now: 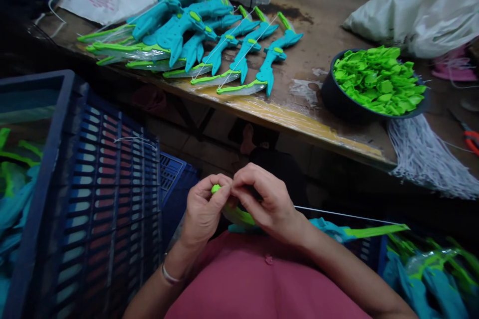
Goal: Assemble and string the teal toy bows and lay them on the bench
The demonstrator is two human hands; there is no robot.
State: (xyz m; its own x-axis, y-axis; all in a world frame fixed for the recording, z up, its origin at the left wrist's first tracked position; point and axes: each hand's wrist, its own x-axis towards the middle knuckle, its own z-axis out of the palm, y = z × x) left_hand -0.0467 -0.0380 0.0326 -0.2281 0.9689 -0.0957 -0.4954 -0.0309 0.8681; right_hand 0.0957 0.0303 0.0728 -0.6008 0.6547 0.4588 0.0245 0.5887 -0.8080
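Observation:
A turquoise and green toy bow (333, 230) lies across my lap, partly hidden behind my right hand and forearm. My left hand (203, 205) is closed in a pinch around its bright green tip (216, 189). Against those fingers, my right hand (266, 198) pinches what looks like the end of the white string (348, 215); the fingertips cover most of it. From behind my right wrist the string runs taut to the bow's far green limb (377, 231).
Several finished-looking bows (224, 40) lie on the wooden table (318, 132). A black bowl (348, 102) of green plastic pieces stands right, beside a bundle of white strings (430, 154) and orange-handled pliers (472, 139). A blue crate (71, 94) stands left; more bows (422, 269) lie lower right.

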